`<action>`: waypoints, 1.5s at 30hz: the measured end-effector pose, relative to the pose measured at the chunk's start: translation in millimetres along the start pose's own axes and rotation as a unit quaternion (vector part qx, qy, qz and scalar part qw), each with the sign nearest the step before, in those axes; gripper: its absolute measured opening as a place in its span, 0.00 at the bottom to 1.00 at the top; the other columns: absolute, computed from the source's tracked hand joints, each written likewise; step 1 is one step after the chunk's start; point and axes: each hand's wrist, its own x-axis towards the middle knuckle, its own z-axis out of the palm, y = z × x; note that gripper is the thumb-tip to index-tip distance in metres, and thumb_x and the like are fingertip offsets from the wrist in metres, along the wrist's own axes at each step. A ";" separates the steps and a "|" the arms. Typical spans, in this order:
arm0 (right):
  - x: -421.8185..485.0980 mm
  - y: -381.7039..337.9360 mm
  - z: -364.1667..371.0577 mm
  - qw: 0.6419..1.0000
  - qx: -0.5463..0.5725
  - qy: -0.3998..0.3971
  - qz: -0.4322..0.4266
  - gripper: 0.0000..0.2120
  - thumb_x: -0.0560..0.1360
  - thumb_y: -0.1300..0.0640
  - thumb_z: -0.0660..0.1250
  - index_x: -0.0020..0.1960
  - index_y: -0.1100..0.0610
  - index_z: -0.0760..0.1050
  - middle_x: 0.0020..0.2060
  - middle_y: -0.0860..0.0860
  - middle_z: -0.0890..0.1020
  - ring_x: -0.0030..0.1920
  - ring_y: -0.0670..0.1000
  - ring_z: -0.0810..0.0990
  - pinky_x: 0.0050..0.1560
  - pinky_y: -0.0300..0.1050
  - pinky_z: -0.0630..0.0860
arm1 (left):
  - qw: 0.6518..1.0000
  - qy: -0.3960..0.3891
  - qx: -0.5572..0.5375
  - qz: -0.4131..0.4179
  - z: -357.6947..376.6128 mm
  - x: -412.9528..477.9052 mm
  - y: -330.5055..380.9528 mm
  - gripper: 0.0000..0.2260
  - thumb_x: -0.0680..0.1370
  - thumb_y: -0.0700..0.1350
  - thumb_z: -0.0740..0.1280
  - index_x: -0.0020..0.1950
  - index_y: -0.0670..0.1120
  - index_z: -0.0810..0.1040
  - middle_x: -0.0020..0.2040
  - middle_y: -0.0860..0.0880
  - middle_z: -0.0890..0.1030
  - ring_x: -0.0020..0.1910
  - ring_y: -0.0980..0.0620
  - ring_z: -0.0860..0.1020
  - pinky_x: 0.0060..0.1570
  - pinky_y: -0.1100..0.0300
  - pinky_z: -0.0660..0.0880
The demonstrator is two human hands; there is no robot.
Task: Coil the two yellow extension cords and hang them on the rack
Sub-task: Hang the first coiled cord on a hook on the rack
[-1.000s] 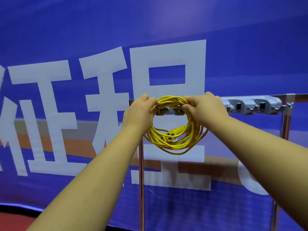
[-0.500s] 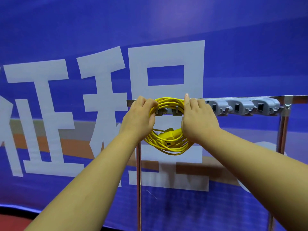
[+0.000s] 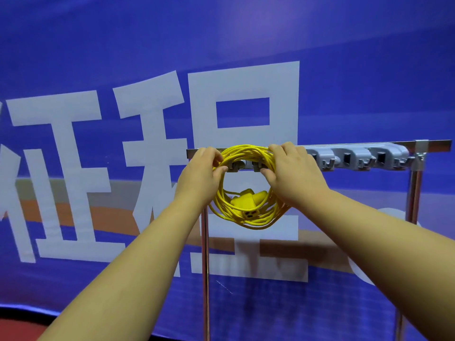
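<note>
Both hands were curled on one coiled yellow extension cord, left hand and right hand gripping opposite upper sides, the strands between them lying over the rack hooks, its plugs hanging below.

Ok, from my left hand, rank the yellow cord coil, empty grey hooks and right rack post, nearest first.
1. Yellow cord coil, in the left hand's grip.
2. Empty grey hooks, right along the bar.
3. Right rack post, far right.
</note>
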 end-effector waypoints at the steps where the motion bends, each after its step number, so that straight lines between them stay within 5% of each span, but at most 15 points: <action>1: 0.8 0.6 -2.4 1.000 0.015 0.004 0.006 0.26 0.82 0.38 0.64 0.74 0.52 0.69 0.63 0.56 0.77 0.62 0.61 0.75 0.59 0.59 0.75 | 1.000 0.006 -0.005 -0.006 -0.1 1.8 -0.1 0.06 0.83 0.51 0.69 0.56 0.52 0.75 0.51 0.54 0.76 0.47 0.53 0.77 0.43 0.57 0.79; 7: 13.0 2.1 -11.8 0.977 0.194 0.034 0.083 0.18 0.79 0.37 0.70 0.64 0.44 0.75 0.56 0.53 0.81 0.59 0.61 0.79 0.58 0.62 0.79 | 0.995 0.049 -0.064 -0.059 -5.1 23.0 4.8 0.05 0.83 0.50 0.69 0.55 0.50 0.78 0.50 0.51 0.79 0.47 0.52 0.78 0.38 0.66 0.71; 15: 35.8 -6.4 -16.6 0.962 0.227 0.005 0.153 0.16 0.77 0.30 0.63 0.51 0.41 0.76 0.52 0.50 0.84 0.56 0.59 0.80 0.56 0.60 0.80 | 0.985 0.066 -0.102 -0.121 -5.2 64.1 14.9 0.04 0.82 0.49 0.70 0.54 0.51 0.78 0.48 0.52 0.81 0.45 0.54 0.79 0.39 0.60 0.76; 22: 49.6 -13.0 -23.0 0.952 0.233 -0.052 0.191 0.13 0.79 0.40 0.61 0.60 0.40 0.77 0.50 0.49 0.83 0.57 0.59 0.80 0.59 0.57 0.76 | 0.986 -0.047 -0.070 -0.146 2.2 73.5 5.8 0.03 0.81 0.49 0.71 0.54 0.52 0.80 0.48 0.51 0.83 0.47 0.50 0.82 0.40 0.57 0.79; 26: 49.8 -14.3 -25.3 0.955 0.231 -0.081 0.167 0.20 0.77 0.42 0.57 0.66 0.37 0.78 0.50 0.50 0.84 0.57 0.60 0.81 0.60 0.61 0.79 | 0.990 -0.042 -0.069 -0.116 -3.3 57.3 4.5 0.12 0.84 0.54 0.63 0.53 0.50 0.84 0.46 0.49 0.84 0.47 0.48 0.82 0.46 0.51 0.82; 28: 50.2 -13.3 -25.3 0.961 0.210 -0.088 0.155 0.18 0.80 0.45 0.57 0.64 0.40 0.80 0.47 0.50 0.84 0.54 0.59 0.81 0.57 0.57 0.80 | 0.987 -0.049 -0.102 -0.111 -8.1 47.3 6.6 0.21 0.84 0.63 0.59 0.50 0.50 0.84 0.43 0.49 0.84 0.45 0.49 0.82 0.43 0.51 0.81; 30: 50.1 -13.4 -24.8 0.968 0.183 -0.094 0.141 0.16 0.82 0.46 0.56 0.58 0.43 0.82 0.42 0.50 0.83 0.51 0.58 0.81 0.53 0.55 0.81 | 0.983 -0.085 -0.126 -0.101 -11.9 37.4 8.6 0.23 0.80 0.68 0.63 0.58 0.52 0.83 0.50 0.53 0.84 0.49 0.54 0.81 0.45 0.56 0.79; 32: 49.0 -14.4 -23.9 0.973 0.166 -0.097 0.129 0.16 0.83 0.48 0.55 0.54 0.45 0.82 0.40 0.51 0.82 0.48 0.58 0.82 0.53 0.57 0.83 | 0.986 -0.111 -0.104 -0.067 -15.4 30.4 11.7 0.25 0.77 0.67 0.69 0.67 0.52 0.79 0.57 0.55 0.81 0.54 0.55 0.80 0.51 0.56 0.80; 36: 46.3 -14.3 -22.7 0.986 0.114 -0.080 0.087 0.14 0.82 0.49 0.54 0.50 0.49 0.79 0.42 0.54 0.81 0.46 0.58 0.79 0.48 0.53 0.80 | 0.995 -0.090 -0.038 -0.004 -16.6 28.7 16.0 0.18 0.81 0.59 0.69 0.65 0.50 0.80 0.55 0.52 0.79 0.52 0.53 0.79 0.48 0.57 0.78; 40: 43.7 -14.5 -20.1 0.995 0.048 -0.071 0.055 0.14 0.84 0.51 0.53 0.57 0.54 0.76 0.49 0.55 0.74 0.49 0.59 0.73 0.49 0.52 0.70 | 0.998 -0.062 -0.017 -0.007 -10.9 37.0 8.8 0.14 0.85 0.53 0.64 0.67 0.50 0.80 0.57 0.52 0.82 0.54 0.52 0.80 0.48 0.60 0.75; 45: 40.4 -10.3 -15.7 0.995 0.080 -0.043 0.040 0.21 0.86 0.52 0.56 0.77 0.51 0.69 0.63 0.59 0.75 0.60 0.62 0.75 0.57 0.56 0.73 | 0.997 -0.041 0.070 0.013 -3.7 39.5 13.9 0.11 0.86 0.53 0.61 0.64 0.50 0.78 0.55 0.51 0.80 0.48 0.53 0.77 0.44 0.58 0.72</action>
